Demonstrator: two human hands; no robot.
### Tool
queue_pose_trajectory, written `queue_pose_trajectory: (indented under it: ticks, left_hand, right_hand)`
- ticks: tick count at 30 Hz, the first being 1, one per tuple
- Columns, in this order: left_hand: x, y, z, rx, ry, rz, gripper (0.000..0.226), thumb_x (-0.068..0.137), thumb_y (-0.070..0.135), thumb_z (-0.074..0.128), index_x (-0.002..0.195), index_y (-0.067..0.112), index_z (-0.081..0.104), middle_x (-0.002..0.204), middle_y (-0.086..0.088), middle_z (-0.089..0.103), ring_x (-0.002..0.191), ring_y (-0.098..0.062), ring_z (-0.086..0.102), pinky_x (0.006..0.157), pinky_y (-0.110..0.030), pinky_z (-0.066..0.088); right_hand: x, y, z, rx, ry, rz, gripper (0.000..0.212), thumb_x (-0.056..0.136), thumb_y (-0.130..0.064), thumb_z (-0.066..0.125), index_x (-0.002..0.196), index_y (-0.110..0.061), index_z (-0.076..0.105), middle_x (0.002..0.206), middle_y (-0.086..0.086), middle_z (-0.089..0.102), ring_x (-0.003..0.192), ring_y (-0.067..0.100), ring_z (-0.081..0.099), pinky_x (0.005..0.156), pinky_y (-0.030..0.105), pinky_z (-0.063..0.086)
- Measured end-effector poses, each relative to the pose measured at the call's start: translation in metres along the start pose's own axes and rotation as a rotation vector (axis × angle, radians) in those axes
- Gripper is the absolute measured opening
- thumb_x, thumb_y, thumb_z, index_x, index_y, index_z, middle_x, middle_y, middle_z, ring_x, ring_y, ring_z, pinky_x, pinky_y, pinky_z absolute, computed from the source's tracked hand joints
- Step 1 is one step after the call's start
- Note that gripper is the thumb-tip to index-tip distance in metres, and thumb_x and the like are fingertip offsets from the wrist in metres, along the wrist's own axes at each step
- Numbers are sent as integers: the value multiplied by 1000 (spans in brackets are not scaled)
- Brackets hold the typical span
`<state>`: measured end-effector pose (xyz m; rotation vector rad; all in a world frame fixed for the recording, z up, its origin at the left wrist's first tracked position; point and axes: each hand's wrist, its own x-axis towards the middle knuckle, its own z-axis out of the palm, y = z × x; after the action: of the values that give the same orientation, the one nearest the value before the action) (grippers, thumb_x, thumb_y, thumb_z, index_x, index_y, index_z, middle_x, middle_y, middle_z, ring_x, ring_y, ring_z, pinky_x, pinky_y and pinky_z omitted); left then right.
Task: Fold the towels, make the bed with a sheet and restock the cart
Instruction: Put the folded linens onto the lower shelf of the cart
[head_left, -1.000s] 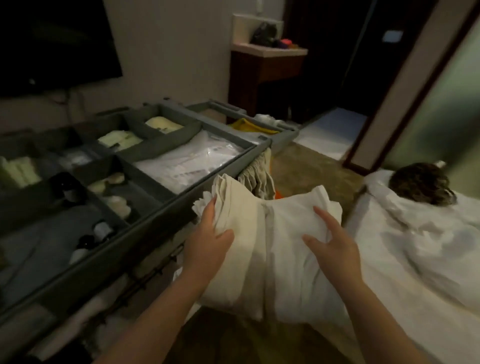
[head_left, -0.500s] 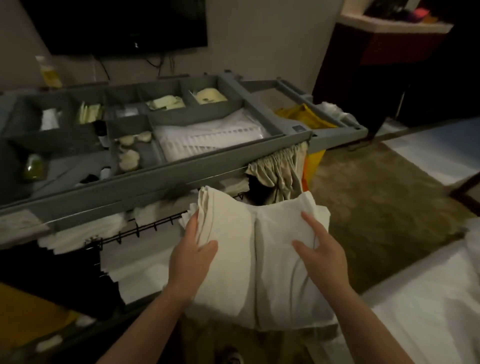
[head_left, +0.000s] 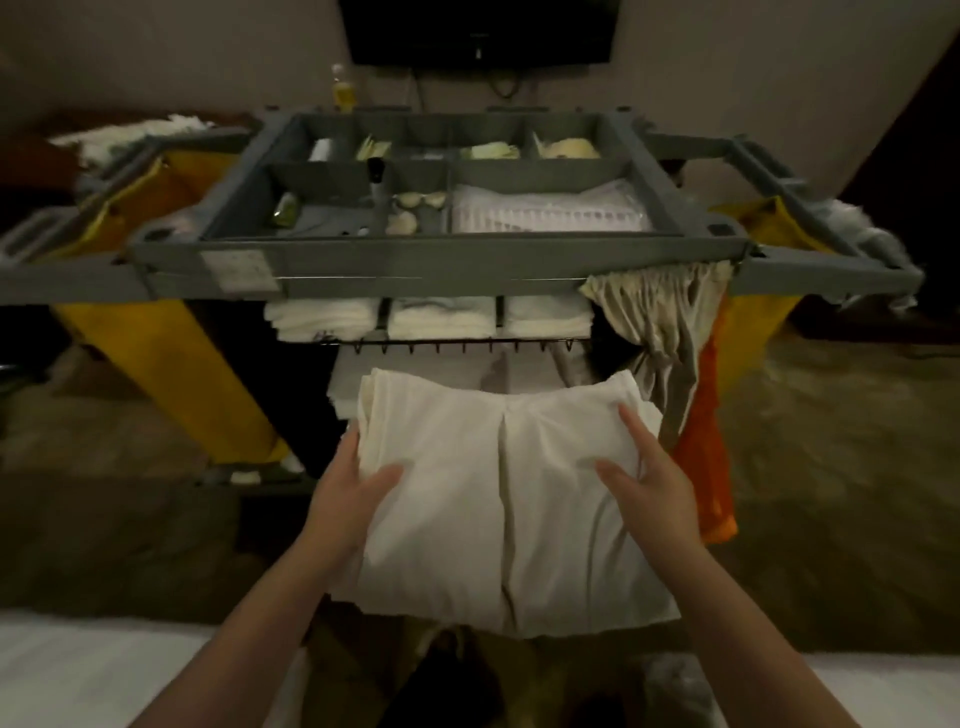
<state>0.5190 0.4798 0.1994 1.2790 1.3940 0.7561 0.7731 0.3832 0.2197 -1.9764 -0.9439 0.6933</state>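
Grey cart (head_left: 431, 270) dead ahead. Just before the cart and below its wire shelf (head_left: 457, 343), folded white linen (head_left: 498, 499) held in the air; on that shelf, three piles of towels (head_left: 441, 318) in a row. Left of the cart's middle, left hand (head_left: 353, 486) clamping the linen's edge, thumb on top; right of it, right hand (head_left: 649, 480) spread flat on the linen.
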Motion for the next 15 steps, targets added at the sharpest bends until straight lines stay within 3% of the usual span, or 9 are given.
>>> queue_pose_trajectory:
  ticks: [3,5,8,9,11,13,15]
  left_hand:
    - [-11,-11,-19,-32,25,-19,64,89,23,63,143,36,31,127,5,50,112,-22,52,95,-45,44]
    - [-7,-21,-30,-5,37,20,76,88,25,65,147,41,19,140,7,42,123,-23,46,102,-43,39]
    - [14,-35,-43,30,75,52,74,94,20,55,147,45,10,149,8,29,132,-21,36,103,-37,33]
    - [27,-38,-46,26,66,59,67,96,19,53,145,46,16,149,8,29,133,-21,34,104,-36,32]
    - [56,-51,-47,7,-2,64,48,97,16,49,133,45,35,142,8,37,129,-17,38,99,-26,38]
    - [90,-66,-45,1,-30,74,36,98,9,47,119,38,52,130,10,48,123,-13,45,83,-10,40]
    - [128,-83,-39,40,-25,112,31,97,7,47,113,32,58,123,10,53,120,-10,47,74,-5,40]
  right_hand:
    - [-7,1,12,11,-67,26,62,92,-18,59,146,-36,33,128,12,54,109,29,53,90,42,48]
    - [-4,-1,25,2,-98,41,62,93,-18,59,146,-37,33,121,13,56,105,30,55,87,44,49]
    - [13,-6,51,-26,-83,63,63,93,-21,58,145,-41,30,108,3,59,83,16,59,75,37,52]
    - [25,-6,60,-17,-74,63,64,93,-21,58,145,-42,29,119,2,57,83,12,57,75,34,52]
    - [49,4,80,-23,-77,49,64,93,-23,57,146,-42,27,141,1,45,102,12,53,88,32,48]
    - [73,17,100,-55,-74,35,64,94,-25,57,147,-41,26,147,2,39,121,19,47,99,34,42]
    - [97,31,121,-67,-57,12,63,94,-27,57,148,-38,26,146,2,41,125,21,45,96,28,38]
